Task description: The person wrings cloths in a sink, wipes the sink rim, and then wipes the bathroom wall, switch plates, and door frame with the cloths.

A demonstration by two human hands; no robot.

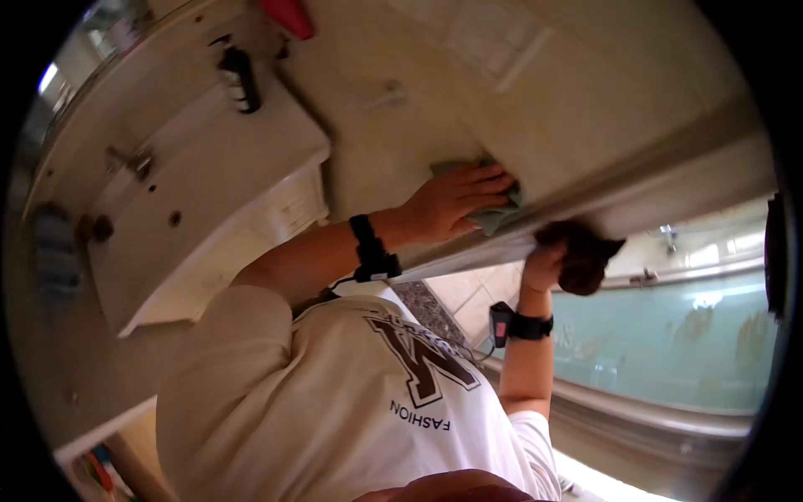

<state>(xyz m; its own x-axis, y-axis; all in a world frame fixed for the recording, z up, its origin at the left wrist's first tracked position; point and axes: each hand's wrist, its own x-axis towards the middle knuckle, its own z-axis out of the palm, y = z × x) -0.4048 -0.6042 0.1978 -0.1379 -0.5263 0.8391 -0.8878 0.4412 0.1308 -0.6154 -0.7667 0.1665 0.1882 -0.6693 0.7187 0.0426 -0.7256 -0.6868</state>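
My left hand [460, 201] presses a folded grey-green cloth [503, 216] against the beige wall [401, 151], close to a door or frame edge. Its fingers lie across the cloth, which sticks out around them. Lower and to the right, my right hand [544, 266] is closed around a bunched dark brown cloth [587, 258]. That cloth hangs near the metal-edged frame and the pale blue-green glass panel. Both wrists wear black straps with small devices.
A white washbasin [209, 159] with a tap [134, 161] stands at the left, with a dark pump bottle [240, 77] on its rim. A red object [288, 17] is at the top. The glass panel [661, 335] fills the right side, and floor tiles [477, 293] show below.
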